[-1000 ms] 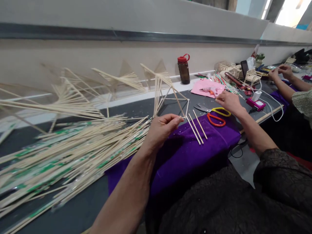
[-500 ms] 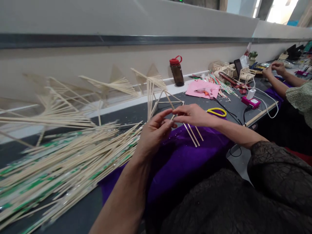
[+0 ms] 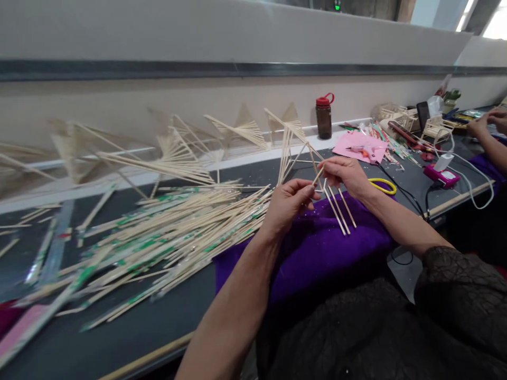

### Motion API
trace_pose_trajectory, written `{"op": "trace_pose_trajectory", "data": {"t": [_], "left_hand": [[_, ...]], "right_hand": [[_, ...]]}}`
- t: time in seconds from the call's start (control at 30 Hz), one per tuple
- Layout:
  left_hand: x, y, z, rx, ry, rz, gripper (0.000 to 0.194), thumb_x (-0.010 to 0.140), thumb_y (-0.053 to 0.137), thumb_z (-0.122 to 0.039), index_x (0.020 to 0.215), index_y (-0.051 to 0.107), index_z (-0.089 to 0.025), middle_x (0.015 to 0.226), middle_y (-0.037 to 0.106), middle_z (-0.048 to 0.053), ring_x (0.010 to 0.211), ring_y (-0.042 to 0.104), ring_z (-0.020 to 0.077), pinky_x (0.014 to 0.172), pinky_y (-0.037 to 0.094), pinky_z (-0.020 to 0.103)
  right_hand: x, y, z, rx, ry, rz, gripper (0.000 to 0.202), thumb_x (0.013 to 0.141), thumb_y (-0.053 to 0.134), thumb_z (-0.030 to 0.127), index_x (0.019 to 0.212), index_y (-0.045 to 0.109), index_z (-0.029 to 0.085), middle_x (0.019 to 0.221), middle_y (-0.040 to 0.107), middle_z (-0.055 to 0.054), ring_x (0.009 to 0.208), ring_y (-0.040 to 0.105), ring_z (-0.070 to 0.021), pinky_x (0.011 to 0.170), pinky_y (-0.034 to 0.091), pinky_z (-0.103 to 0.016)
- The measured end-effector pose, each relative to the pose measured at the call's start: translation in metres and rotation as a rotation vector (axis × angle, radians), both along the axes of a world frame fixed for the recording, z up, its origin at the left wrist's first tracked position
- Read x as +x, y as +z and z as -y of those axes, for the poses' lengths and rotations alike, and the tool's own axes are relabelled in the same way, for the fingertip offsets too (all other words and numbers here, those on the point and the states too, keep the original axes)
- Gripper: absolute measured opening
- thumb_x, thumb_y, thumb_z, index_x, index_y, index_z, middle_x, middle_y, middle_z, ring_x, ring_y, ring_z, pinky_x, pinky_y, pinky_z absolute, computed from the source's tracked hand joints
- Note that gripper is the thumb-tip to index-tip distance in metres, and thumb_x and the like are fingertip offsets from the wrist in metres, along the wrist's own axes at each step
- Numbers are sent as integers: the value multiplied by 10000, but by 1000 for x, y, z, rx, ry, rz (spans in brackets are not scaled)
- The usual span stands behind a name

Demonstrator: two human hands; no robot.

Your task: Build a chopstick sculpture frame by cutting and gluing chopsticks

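I am seeing a short stick point(image 3: 318, 176) slanting between the two hands, above the far part of the purple cloth point(image 3: 317, 264). The left hand point(image 3: 292, 203) is pinching its lower end; the right hand point(image 3: 344, 174) is narrowing its fingertips on the upper end. Below, three sticks point(image 3: 339, 212) are lying on the cloth. Beyond the hands, a twisted stick frame point(image 3: 291, 125) is standing; to the left, a heap of sticks point(image 3: 190, 224) is spreading. Rightward, a glue gun point(image 3: 363, 151) is resting on pink sheeting point(image 3: 344, 142).
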State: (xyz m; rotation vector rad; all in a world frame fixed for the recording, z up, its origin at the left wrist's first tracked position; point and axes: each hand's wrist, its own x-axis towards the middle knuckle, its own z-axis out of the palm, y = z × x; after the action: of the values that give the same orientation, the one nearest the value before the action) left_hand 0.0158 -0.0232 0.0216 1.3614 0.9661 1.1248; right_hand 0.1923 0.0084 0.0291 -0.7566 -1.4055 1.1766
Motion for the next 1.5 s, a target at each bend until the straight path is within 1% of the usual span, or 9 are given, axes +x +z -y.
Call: {"op": "trace_pose_trajectory", "data": {"t": [0.2,0.37,0.6,0.7,0.83,0.97,1.07,1.27,1.5], "left_hand": [[0,-3,-2,-126,-42,-104,249,697,746,-346,816,675,-139,653,694,43,450,547,92,403,319,190],[2,-3,-2,-167,-47,-103,160,717,736,-282,775,688,-141,630,687,48,422,531,84,394,324,188],[4,-5,1,-168,-29,-58,131,724,740,-235,686,663,-137,575,665,55,392,517,73,379,322,168],[5,-5,3,-176,-40,-13,149,724,745,-239,673,654,-132,554,652,43,374,499,60,364,297,155],[3,-4,0,-221,-48,132,199,727,750,-288,666,648,-128,540,639,29,360,482,54,329,269,153],[-3,-3,-7,-347,14,335,172,804,683,-255,713,643,-115,538,628,12,357,476,44,308,276,137],[-7,-2,-13,-513,109,478,122,887,553,-146,808,634,-99,611,666,39,425,553,56,329,328,118],[-12,-5,-36,-721,325,735,167,964,410,-142,984,567,-89,739,697,107,621,686,129,474,497,162],[-9,-19,-59,-791,361,882,290,993,364,-301,1043,556,-89,784,693,142,687,694,166,513,517,195]], "right_hand": [[24,0,-17,-77,-170,-197,256,714,704,393,819,667,163,625,596,42,443,512,-43,371,339,-155],[34,3,-23,-66,-304,-213,214,741,693,365,790,639,163,618,589,45,479,534,-37,377,347,-135],[37,4,-23,-51,-369,-203,290,720,725,411,847,588,188,649,600,62,484,536,-34,393,358,-141],[38,14,-23,-24,-364,-163,296,717,738,415,812,569,191,643,604,61,481,540,-34,394,361,-142],[35,41,-33,40,-372,-49,254,757,725,391,784,574,189,633,607,48,490,553,-39,398,375,-146],[28,69,-64,77,-373,-15,170,815,681,309,787,577,177,630,612,37,496,561,-37,397,361,-145],[23,81,-93,92,-345,70,204,833,659,351,790,579,168,658,621,24,531,592,-41,415,345,-140],[8,84,-134,-30,-274,167,180,793,704,290,733,584,171,639,640,0,503,582,-60,374,330,-151],[-13,66,-158,-189,-166,239,75,775,652,157,715,610,142,633,669,-29,465,567,-59,372,309,-163]]}}
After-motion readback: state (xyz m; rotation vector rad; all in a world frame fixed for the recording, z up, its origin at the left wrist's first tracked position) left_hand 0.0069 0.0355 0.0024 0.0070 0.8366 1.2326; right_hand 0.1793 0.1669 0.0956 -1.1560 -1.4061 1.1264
